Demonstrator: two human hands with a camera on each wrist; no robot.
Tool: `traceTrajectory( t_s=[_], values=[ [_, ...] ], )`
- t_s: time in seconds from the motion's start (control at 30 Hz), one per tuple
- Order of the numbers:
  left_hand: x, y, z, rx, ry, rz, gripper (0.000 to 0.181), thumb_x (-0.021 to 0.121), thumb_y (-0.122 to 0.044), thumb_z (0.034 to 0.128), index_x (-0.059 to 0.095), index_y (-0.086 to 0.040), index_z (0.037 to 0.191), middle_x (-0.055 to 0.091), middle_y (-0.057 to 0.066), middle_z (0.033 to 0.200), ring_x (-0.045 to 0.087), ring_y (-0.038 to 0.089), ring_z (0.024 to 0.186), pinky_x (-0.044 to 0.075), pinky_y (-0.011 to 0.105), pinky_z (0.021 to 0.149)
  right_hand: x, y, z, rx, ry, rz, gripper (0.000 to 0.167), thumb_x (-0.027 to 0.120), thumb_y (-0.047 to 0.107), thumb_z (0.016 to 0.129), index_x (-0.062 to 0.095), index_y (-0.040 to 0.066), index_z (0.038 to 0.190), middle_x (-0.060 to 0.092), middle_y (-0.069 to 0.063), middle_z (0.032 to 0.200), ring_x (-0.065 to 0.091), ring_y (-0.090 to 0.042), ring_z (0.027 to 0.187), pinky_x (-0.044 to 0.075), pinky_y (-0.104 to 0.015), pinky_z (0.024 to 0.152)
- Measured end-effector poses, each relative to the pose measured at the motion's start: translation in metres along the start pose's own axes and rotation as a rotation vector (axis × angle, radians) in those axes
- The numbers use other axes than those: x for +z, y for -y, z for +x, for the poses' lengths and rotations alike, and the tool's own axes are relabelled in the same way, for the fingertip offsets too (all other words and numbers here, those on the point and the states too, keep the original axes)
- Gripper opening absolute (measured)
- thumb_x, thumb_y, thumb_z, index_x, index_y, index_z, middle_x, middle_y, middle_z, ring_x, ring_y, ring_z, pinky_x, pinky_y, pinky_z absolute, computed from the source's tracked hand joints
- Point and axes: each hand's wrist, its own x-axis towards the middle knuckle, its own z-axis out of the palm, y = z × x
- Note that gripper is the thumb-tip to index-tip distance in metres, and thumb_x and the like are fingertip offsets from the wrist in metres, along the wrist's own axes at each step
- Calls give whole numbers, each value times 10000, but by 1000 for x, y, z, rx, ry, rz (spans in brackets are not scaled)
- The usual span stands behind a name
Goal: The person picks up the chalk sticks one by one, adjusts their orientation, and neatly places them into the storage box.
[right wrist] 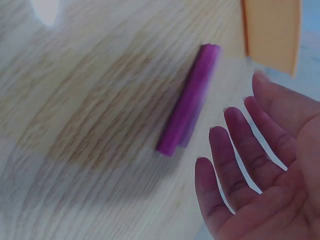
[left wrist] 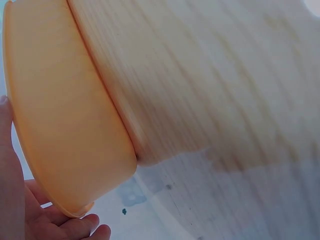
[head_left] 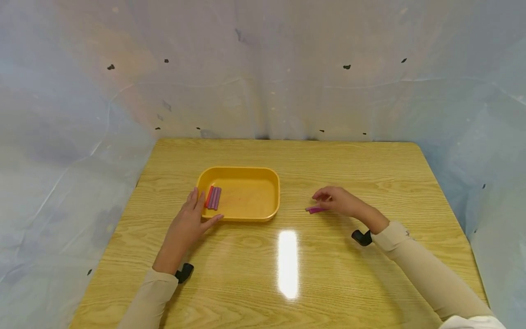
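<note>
A yellow tray [head_left: 246,216] sits on the table left of centre. My left hand [head_left: 191,217] grips its near-left corner, with thumb on the front rim and fingers over the left rim; the left wrist view shows fingertips curled round the edge. Inside, at the left end, a red stick [head_left: 209,196] lies beside several dull purple sticks [head_left: 214,198]. To the tray's right, a magenta stick [right wrist: 187,102] rests against a duller purple stick [right wrist: 191,132] on the table. My right hand [head_left: 334,201] hovers over this pair, fingers loosely bent and apart from them in the right wrist view.
The wood-grain table [head_left: 230,274] carries a bright light reflection in front. Pale plastic sheeting [head_left: 263,68] with dark marks hangs behind and at both sides. Each wrist wears a black camera, such as the right wrist's camera [head_left: 361,237].
</note>
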Motion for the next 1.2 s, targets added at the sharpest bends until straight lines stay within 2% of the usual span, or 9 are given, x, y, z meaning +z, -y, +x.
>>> traceTrajectory(
  t_s=[0.2, 0.4, 0.67, 1.2],
  values=[
    [2, 2, 0, -6, 14, 6, 969, 471, -680, 829, 198, -13, 1476, 80, 233, 1516, 120, 360, 1382, 257, 544, 1037, 3, -1, 1, 7, 19, -63, 227, 607, 111, 907, 628, 4, 1107, 626, -99, 1066, 568, -266, 1012, 463, -429, 853],
    [2, 2, 0, -6, 13, 3, 962, 472, -675, 832, 201, -15, 1476, 64, 222, 1520, 114, 355, 1384, 254, 545, 1038, 4, 0, 3, -55, 34, -148, 174, 643, 108, 880, 660, 12, 1024, 642, -90, 986, 586, -240, 919, 481, -413, 799],
    [1, 1, -1, -1, 8, -2, 953, 492, -659, 833, 212, -11, 1472, 65, 220, 1519, 121, 362, 1381, 258, 547, 1035, 8, -5, 5, -61, 51, -180, 141, 654, 127, 873, 668, 43, 985, 624, -58, 937, 573, -184, 851, 482, -394, 763],
    [4, 2, 0, -5, 6, -11, 953, 517, -638, 835, 193, -13, 1477, 56, 214, 1522, 113, 357, 1384, 250, 543, 1041, 10, -9, 11, 15, 93, -120, 109, 646, 138, 881, 653, 70, 966, 631, -13, 899, 588, -149, 831, 490, -344, 742]
  ],
)
